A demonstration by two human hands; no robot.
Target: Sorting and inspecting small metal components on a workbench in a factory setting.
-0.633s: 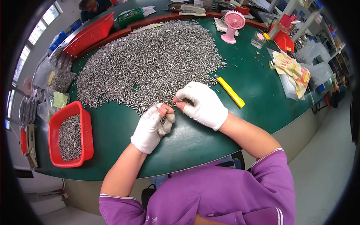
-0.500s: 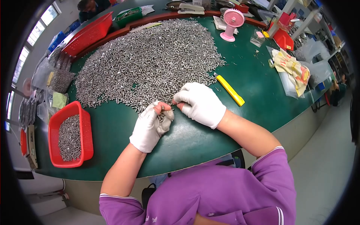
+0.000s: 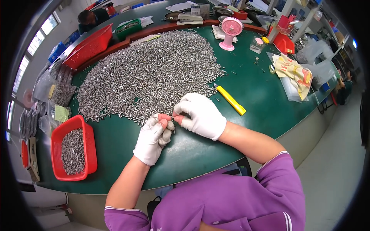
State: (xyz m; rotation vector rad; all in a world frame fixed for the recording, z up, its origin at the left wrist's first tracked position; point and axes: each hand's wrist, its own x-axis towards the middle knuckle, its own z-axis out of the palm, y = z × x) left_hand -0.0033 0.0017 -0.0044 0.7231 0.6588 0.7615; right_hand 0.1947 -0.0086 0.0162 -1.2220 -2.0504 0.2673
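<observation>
Fingertips Meet Over a Bench of Metal

A worker in a purple shirt (image 3: 227,200) sits at the near edge of a green bench (image 3: 192,154), white-gloved hands raised inside that edge. The left hand (image 3: 151,139) brings bare thumb and forefinger close together; whether its grip clamps anything cannot be told. The right hand (image 3: 202,117) meets it, thumb and forefinger seemingly pinched on a small metal piece (image 3: 172,118) in front of the pile. The step in hand appears to be close fingertip handling of single pieces; the next move calls for a light, steady pinch, judging by their size.

Toward the bench's left end, a red basket (image 3: 91,154) holds similar pieces. Right of the hands lies a yellow knife (image 3: 230,100). Beyond, a broad pile of metal pieces (image 3: 154,73) stretches toward the far edge, where a pink fan (image 3: 232,27) stands to its right and a larger red basket (image 3: 88,44) to its left. A co-worker (image 3: 90,21) bends in the background.
</observation>
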